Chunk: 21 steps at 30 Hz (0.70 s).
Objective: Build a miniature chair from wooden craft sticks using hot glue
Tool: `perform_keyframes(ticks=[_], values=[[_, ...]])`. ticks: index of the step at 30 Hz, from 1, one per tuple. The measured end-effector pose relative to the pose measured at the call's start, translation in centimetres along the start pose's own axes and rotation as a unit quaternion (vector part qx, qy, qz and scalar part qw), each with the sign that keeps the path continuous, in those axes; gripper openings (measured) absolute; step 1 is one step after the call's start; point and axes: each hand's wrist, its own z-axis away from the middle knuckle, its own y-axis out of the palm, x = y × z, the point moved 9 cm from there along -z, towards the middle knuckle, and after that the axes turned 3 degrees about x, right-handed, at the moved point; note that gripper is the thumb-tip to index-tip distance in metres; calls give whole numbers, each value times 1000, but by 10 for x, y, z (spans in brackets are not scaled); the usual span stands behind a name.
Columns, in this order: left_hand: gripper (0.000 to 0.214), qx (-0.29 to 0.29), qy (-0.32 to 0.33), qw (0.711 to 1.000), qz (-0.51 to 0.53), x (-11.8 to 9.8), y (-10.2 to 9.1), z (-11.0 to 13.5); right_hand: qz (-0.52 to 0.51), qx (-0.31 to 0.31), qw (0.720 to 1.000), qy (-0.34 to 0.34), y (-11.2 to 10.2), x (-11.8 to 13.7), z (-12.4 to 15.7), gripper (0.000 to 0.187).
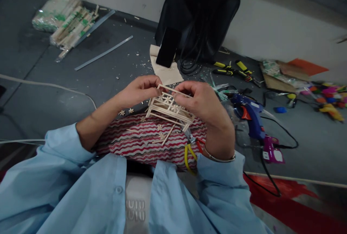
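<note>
Stick frame (170,112) sits between your two hands, above the striped cloth (116,141) across your lap. Your left hand (142,91) has thumb and forefinger nearly closed at its upper left corner; your right hand (199,95) has its fingers drawn in around the upper right side, thumb toward the inside.

Pinch lightly, near the joints, since thin sticks like these would likely bow or snap under a mid-span squeeze. Brace one side while the other hand adjusts, and check that the corners stay square.

Count what lies about you: one frame, with what look like two flower shapes inside it; three loose flower pieces (159,127) on the cloth and two more (121,112) on the surface (108,82) beside your left forearm. You have two flat strips (104,52), one phone (168,48), one black bag (200,13) and one blue glue gun (252,115). Loose sticks (168,134) on the cloth overlap too much to count surely.
</note>
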Motion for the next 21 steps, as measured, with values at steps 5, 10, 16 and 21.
perform_keyframes(ticks=[5,10,16,21], values=[[18,1,4,1000,-7,-1,1,0,-2,6,1000,-5,1,0,-1,10],[19,5,3,1000,-14,-1,1,0,7,6,1000,-5,1,0,-1,11],[16,6,2,1000,-8,1,1,-1,-16,16,1000,12,1,-4,1,17],[14,4,-1,1000,-12,2,0,0,-35,-3,999,8,-4,-5,5,25]])
